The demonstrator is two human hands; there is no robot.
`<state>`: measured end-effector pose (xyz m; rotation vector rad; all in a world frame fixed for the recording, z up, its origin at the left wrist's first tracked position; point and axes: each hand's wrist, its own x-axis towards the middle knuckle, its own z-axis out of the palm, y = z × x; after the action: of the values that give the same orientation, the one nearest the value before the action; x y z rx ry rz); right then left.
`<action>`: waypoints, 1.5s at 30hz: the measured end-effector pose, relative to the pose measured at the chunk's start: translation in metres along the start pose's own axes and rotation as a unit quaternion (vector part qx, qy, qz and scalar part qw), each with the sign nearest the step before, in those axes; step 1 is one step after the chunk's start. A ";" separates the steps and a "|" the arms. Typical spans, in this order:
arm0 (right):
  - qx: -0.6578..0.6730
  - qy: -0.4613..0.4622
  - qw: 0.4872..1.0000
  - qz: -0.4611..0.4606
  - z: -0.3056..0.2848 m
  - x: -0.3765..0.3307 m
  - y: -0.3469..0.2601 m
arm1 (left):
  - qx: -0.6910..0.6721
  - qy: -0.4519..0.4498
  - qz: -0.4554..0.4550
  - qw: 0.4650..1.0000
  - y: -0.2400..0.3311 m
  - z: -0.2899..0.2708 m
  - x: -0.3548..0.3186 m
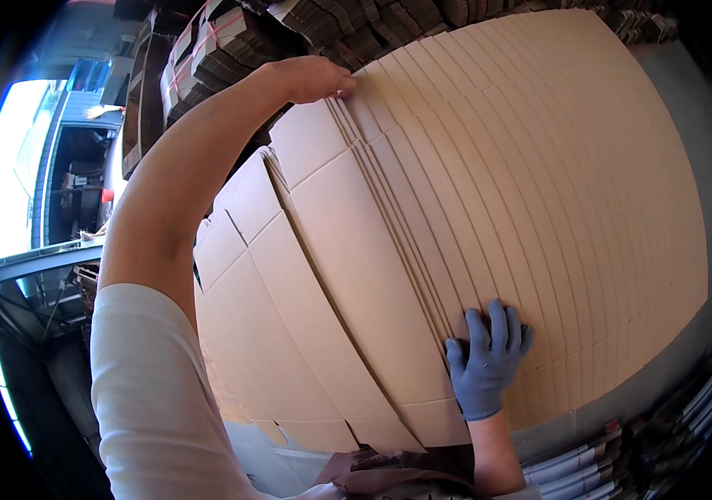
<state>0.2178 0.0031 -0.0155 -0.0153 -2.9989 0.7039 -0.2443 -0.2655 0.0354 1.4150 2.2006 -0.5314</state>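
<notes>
A big fanned row of flat brown cardboard box blanks (531, 192) fills the view, edges overlapping. My bare left hand (313, 77) reaches to the far top edge and its fingers hook over several blanks there. My right hand (488, 360), in a blue glove, lies flat with spread fingers on the near lower part of the row, pressing on the blank edges. A few leaning blanks (323, 275) with visible flap slots have separated from the row on the left, between my two hands.
Bundles of strapped cardboard (206, 50) are stacked at the back left. More flat stock (623, 467) lies on edge at the lower right. A grey floor strip (706, 142) runs along the right. A bright opening (14, 167) is at far left.
</notes>
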 end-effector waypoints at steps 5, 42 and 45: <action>-0.006 0.022 1.000 -0.008 -0.001 0.001 -0.001 | 0.023 -0.008 -0.029 0.999 0.010 -0.007 -0.001; 0.165 -0.065 0.958 0.225 -0.046 -0.113 -0.004 | -0.335 0.281 0.027 0.899 0.325 0.034 -0.035; 0.185 -0.059 0.954 0.230 -0.045 -0.112 -0.003 | -0.331 0.274 0.027 0.903 0.325 0.033 -0.036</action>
<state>0.3327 0.0176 0.0195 -0.6943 -2.9360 1.3429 0.0725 -0.1817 0.0068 1.3171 2.3839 0.6779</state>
